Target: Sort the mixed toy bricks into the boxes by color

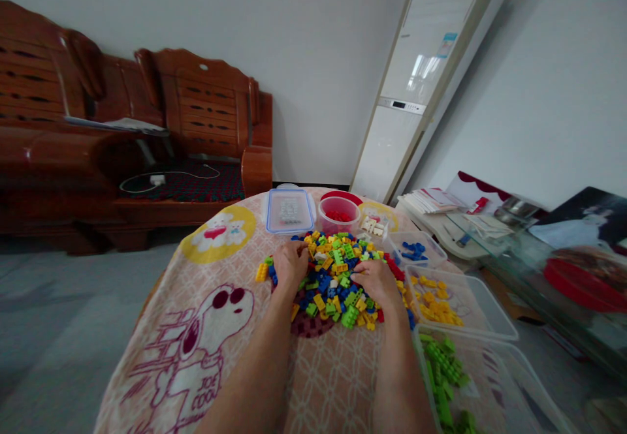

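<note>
A mixed heap of toy building bricks [326, 284] in yellow, green, blue, red and white lies on the round table. My left hand [291, 264] is at the heap's left side, its fingers bent inward and closed among the bricks. On the right side of the heap, my right hand [378, 280] has its thumb and fingers drawn together over green and blue bricks. Whatever either hand pinches is too small or hidden to name. A few yellow bricks [262, 272] lie just left of my left hand.
Behind the heap stand a lidded clear box [290, 228] and a round tub [339, 226] of red bricks. Along the right are clear boxes with white pieces [373, 226], blue bricks [414, 250], yellow bricks [435, 303] and green bricks [443, 369]. A patterned cloth [337, 382] covers the table.
</note>
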Demonstrator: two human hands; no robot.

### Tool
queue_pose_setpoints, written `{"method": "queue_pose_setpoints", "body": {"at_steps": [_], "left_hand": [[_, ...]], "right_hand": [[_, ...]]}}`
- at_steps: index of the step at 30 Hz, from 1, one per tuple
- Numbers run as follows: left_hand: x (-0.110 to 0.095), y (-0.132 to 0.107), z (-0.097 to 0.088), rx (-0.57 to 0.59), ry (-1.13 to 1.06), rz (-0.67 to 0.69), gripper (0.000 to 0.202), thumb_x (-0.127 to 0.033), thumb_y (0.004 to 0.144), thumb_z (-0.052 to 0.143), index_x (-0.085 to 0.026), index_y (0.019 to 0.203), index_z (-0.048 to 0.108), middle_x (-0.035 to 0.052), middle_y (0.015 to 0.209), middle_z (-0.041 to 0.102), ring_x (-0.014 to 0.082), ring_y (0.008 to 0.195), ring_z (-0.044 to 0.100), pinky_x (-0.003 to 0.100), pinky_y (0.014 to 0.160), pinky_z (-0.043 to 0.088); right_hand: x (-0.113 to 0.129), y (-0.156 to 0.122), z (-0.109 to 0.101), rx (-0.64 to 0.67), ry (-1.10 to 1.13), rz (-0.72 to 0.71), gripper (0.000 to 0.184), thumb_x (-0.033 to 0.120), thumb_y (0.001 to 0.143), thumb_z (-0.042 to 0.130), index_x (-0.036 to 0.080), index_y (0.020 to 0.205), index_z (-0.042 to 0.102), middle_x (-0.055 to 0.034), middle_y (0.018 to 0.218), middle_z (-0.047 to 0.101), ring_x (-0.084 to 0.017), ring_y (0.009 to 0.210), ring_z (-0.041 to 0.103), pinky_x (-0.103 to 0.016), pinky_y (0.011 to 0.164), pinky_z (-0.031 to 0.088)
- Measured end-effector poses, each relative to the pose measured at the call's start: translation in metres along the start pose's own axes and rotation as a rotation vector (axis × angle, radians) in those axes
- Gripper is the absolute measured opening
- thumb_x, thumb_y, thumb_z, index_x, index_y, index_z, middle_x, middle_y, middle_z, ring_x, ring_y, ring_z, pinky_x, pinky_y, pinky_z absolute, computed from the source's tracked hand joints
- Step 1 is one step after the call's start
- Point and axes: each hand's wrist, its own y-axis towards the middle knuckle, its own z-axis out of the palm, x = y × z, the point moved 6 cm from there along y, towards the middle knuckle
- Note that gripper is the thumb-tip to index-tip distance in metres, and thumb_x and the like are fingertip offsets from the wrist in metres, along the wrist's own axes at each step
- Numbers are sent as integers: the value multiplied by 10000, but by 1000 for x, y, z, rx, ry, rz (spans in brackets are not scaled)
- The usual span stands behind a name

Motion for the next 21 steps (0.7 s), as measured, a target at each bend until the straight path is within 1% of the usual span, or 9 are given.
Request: {"method": "queue_pose_setpoints", "body": {"at_steps": [3, 5, 8, 11, 14, 17, 19, 21], "left_hand": [[0, 0, 0, 4, 15, 1, 310, -230, 866, 564, -213, 1065, 801, 68, 1093, 784, 239, 1025, 706, 334, 929, 513], [0, 1, 1, 10, 21, -6, 308, -227, 867, 565, -212, 1067, 800, 67, 1100, 782, 237, 1029, 706, 332, 930, 514], [0, 1, 1, 17, 24, -13, 305, -223, 868, 568, -212, 1069, 797, 66, 1110, 781, 234, 1036, 706, 331, 932, 514], [0, 1, 1, 17, 19, -16, 301, -225, 872, 570, -202, 1070, 796, 73, 1118, 778, 234, 1046, 706, 330, 938, 512], [0, 0, 0, 11, 8, -15, 297, -225, 873, 572, -196, 1066, 796, 74, 1105, 780, 234, 1051, 705, 329, 953, 508], [0, 0, -1, 4, -6, -11, 289, -230, 871, 576, -207, 1054, 799, 70, 1085, 784, 233, 1045, 705, 331, 960, 507], [0, -1, -1, -2, -10, -9, 285, -231, 869, 575, -208, 1041, 801, 71, 1088, 783, 236, 1050, 703, 335, 964, 505], [-1, -1, -1, -5, -8, -6, 286, -228, 867, 570, -208, 1032, 802, 72, 1097, 781, 238, 1056, 701, 339, 966, 504]], "right_hand": [[-2, 0, 3, 8, 87, 30, 77, 272, 712, 668, 209, 677, 696, -3, 605, 674, -165, 615, 642, -248, 581, 452], [-2, 0, 2, -2, 216, 64, 104, 303, 717, 648, 204, 699, 671, 27, 527, 608, -142, 508, 581, -231, 503, 415], [-3, -2, -2, -24, 398, 136, 178, 363, 707, 643, 192, 755, 655, 50, 477, 564, -122, 400, 509, -218, 410, 363], [-6, -4, -7, -81, 535, 200, 254, 409, 656, 679, 187, 771, 632, 44, 480, 583, -120, 361, 502, -206, 347, 330], [-16, -3, -10, -177, 687, 244, 315, 425, 601, 716, 183, 779, 620, 20, 503, 621, -141, 377, 548, -208, 325, 359], [-33, 2, -11, -287, 793, 288, 349, 425, 566, 754, 187, 780, 614, 0, 519, 642, -177, 418, 603, -241, 348, 442], [-47, 5, -14, -424, 843, 302, 378, 432, 554, 765, 190, 799, 607, -7, 536, 648, -209, 467, 646, -278, 395, 510], [-61, 5, -20, -630, 905, 275, 434, 451, 564, 757, 176, 867, 613, -19, 594, 666, -235, 557, 697, -326, 492, 588]]}}
